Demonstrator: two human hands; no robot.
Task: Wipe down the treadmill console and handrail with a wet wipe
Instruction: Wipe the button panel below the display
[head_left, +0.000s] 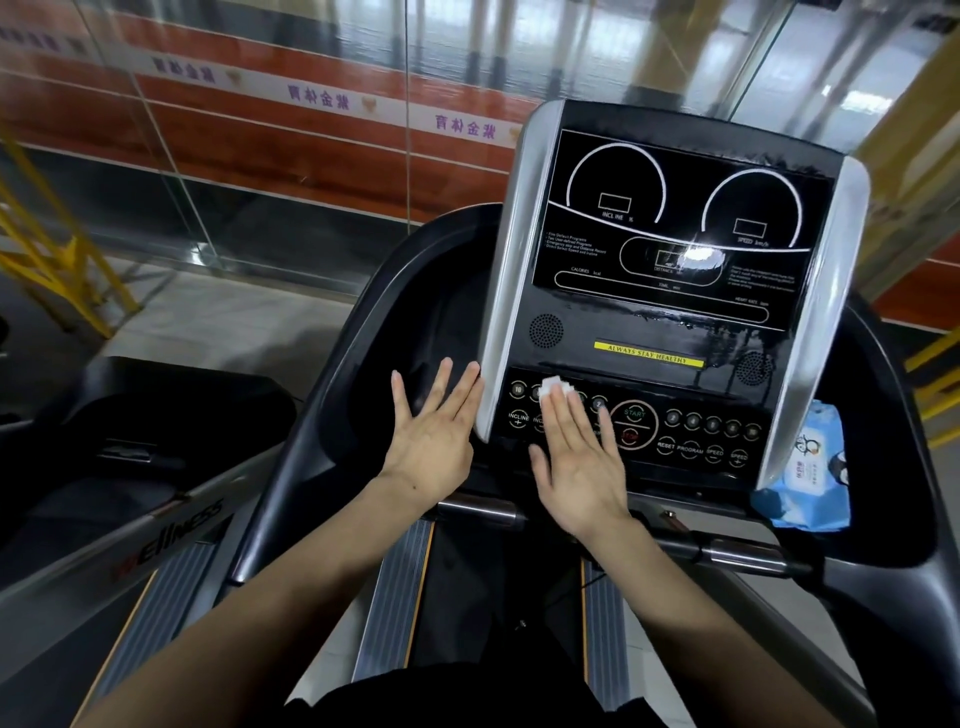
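— Flat fingers of the right hand (579, 457) press the wet wipe (555, 388) onto the button panel of the console (675, 244); nothing is curled round it, the wipe just peeks out white beyond the fingertips, over the left row of round keys.

— And the left hand (434, 431)?

— Spread open, holding nothing, its fingertips touching or just short of the silver side trim (501, 291). Bracing, I'd say.

— Which step are we at, then?

— Console, lower part. The dark display above already shows wet streaks and a glare patch, so I judge the screen is done and the keypad is in hand. The handrail (748, 556) below looks untouched.

— Next move?

— Sweep the wipe rightward across the START and STOP ring (634, 426) toward the speed keys, pressing lightly so no button fires, then drop to the rail.

— Anything in the way?

— A blue wipes pack (810, 478) sits in the right tray beside the console, clear of the panel. A second treadmill (171, 525) stands to the left, well apart. Glass wall (260, 130) ahead, yellow railings (62, 260) beyond it.
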